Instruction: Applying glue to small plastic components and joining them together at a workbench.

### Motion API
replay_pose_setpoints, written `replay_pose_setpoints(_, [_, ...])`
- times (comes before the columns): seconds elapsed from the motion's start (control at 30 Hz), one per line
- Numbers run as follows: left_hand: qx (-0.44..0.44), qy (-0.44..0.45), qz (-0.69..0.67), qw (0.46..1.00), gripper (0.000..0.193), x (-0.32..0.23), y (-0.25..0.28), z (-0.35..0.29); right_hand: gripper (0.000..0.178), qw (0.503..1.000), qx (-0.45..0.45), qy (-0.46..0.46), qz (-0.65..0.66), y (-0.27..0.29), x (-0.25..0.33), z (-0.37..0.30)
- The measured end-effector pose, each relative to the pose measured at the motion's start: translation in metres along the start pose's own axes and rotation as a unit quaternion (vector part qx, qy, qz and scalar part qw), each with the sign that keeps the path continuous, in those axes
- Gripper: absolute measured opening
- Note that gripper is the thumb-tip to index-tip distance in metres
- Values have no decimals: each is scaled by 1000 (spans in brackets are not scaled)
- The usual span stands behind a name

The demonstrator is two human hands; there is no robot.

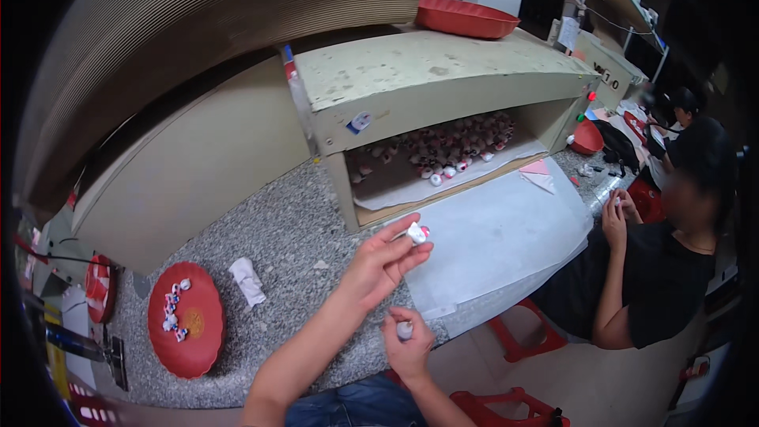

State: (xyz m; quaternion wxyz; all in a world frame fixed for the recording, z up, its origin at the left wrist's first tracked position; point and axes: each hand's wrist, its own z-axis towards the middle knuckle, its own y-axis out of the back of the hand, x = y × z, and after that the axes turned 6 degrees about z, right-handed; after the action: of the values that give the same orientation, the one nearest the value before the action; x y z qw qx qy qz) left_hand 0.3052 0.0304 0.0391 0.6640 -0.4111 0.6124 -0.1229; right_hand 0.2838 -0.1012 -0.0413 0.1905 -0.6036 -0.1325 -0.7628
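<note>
Between the thumb and fingers of my left hand [378, 267] is a small white figurine with a pink part [417, 233], held up over the bench in front of the box's opening. Lower down, by the bench's front edge, my right hand [409, 350] is closed around a small whitish rounded piece [405, 330]; its kind is hard to make out. Many similar white, pink and dark figurines [466, 146] stand grouped inside the open-fronted pale green box [474, 83]. Several more lie in the red scalloped bowl [207, 340] at the left.
White paper [498, 233] covers the bench before the box. A crumpled white tissue [247, 281] lies on the speckled stone top [292, 221]. Another red bowl [466, 17] rests on the box. To the right sits a co-worker in a black top [672, 277]; red stools [526, 340] stand below.
</note>
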Motion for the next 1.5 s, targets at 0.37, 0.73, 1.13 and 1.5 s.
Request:
replay_pose_setpoints(0.37, [-36, -77, -186, 979, 38, -8, 59, -167, 9, 995, 22, -75, 55, -13, 15, 2])
replay_pose_setpoints(0.73, [-204, -217, 85, 951, 30, -25, 71, -206, 14, 981, 152, -98, 65, -48, 56, -17])
replay_pose_setpoints(1.13, [-222, -222, 525, 791, 27, -32, 48, -201, 27, 899, 276, -292, 172, -53, 73, -14])
replay_pose_setpoints(1.5, [-151, -300, 575, 746, 8, -118, -86, -248, 23, 926, 234, -260, 139, -35, 71, -10])
